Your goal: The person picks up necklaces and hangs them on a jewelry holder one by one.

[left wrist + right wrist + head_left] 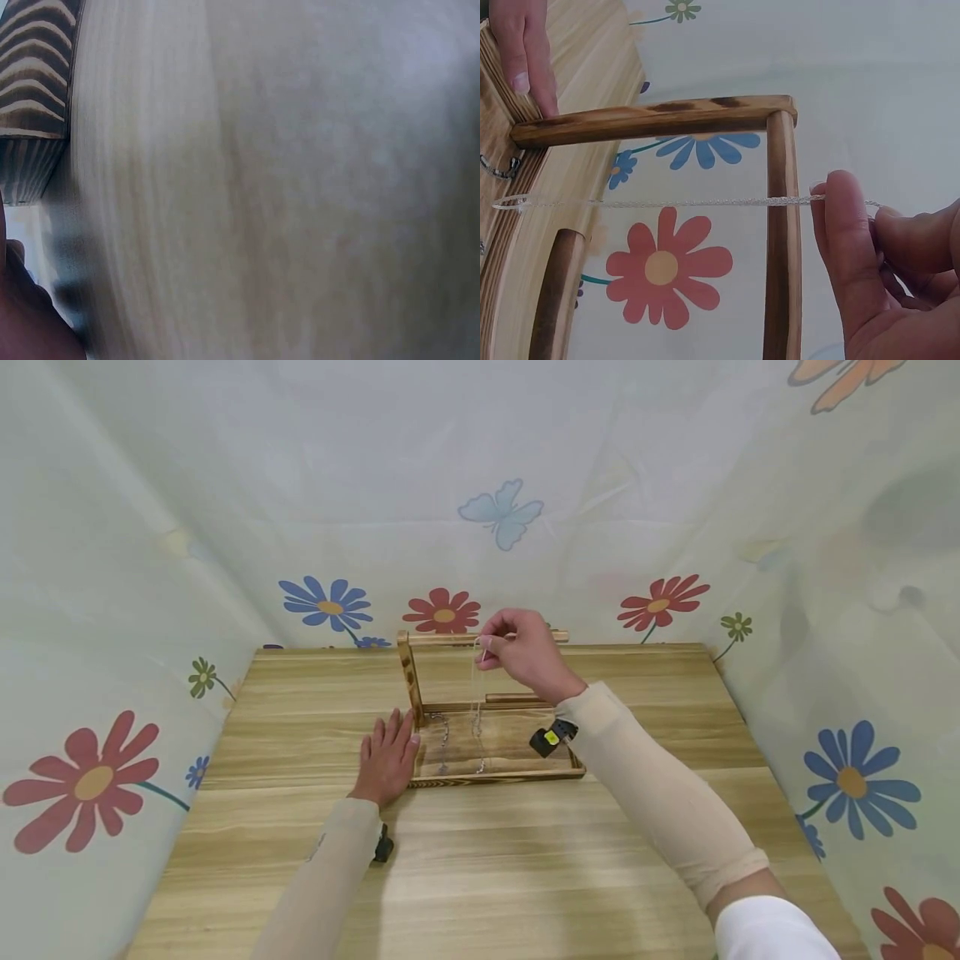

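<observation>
My right hand (pixel 528 652) pinches a thin silver chain necklace (pixel 690 203) between thumb and fingers, close to the top bar (pixel 442 639) of a wooden jewelry stand. The necklace hangs down over the stand's tray (pixel 525 735). Beside the tray's left end, my left hand (pixel 387 760) lies with fingers extended, its fingertips at the foot of the upright post (pixel 410 677). Inside the tray are a dark silver chain (pixel 444 743) at the left and another small chain (pixel 481 766) near the front rim. The left wrist view shows mostly tabletop.
A short wooden rod (pixel 517 698) runs along the tray's back edge, one end free. The stand is on a wood-grain table (pixel 480 860). A flower-printed cloth (pixel 600 543) encloses the table at the back and sides.
</observation>
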The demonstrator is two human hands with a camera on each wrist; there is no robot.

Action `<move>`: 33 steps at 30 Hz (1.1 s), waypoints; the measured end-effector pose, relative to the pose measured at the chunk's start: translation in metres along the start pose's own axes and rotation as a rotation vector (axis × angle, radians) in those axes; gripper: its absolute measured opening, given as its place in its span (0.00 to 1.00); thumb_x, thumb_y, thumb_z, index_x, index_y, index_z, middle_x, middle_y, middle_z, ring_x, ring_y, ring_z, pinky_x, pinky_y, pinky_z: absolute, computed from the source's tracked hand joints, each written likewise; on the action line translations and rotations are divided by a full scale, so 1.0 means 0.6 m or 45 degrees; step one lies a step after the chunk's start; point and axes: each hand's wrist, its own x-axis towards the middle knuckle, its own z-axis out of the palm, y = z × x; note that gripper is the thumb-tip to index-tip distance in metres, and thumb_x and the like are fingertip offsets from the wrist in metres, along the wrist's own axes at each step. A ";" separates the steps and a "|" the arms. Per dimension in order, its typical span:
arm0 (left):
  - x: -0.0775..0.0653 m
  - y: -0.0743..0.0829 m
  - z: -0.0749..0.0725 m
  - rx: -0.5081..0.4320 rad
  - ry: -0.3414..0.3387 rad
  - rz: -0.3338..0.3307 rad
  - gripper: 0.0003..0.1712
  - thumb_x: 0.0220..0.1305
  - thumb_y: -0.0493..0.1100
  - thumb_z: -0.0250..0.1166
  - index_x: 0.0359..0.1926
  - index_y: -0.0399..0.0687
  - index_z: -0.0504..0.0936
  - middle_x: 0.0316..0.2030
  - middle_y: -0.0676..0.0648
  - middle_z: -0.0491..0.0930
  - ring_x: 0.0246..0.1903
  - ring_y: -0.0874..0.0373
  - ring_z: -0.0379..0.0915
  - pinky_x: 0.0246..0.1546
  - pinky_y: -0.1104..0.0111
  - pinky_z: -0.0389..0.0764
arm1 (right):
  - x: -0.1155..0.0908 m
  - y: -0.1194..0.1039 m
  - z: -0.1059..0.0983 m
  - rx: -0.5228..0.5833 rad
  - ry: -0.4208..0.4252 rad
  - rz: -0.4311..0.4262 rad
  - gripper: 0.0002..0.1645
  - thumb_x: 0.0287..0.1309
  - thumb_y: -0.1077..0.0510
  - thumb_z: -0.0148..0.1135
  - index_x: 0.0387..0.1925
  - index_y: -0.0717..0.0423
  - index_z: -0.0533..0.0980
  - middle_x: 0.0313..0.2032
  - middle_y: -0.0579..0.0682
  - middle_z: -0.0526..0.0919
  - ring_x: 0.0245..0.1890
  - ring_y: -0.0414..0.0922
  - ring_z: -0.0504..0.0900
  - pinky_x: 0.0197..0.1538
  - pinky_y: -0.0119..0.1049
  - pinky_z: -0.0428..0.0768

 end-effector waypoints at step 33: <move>0.000 0.000 0.000 0.014 -0.011 -0.005 0.36 0.85 0.62 0.29 0.86 0.60 0.40 0.86 0.44 0.36 0.83 0.34 0.26 0.78 0.33 0.32 | 0.015 0.022 -0.050 -0.005 0.116 0.006 0.07 0.70 0.70 0.61 0.44 0.73 0.79 0.38 0.59 0.80 0.33 0.44 0.89 0.45 0.36 0.90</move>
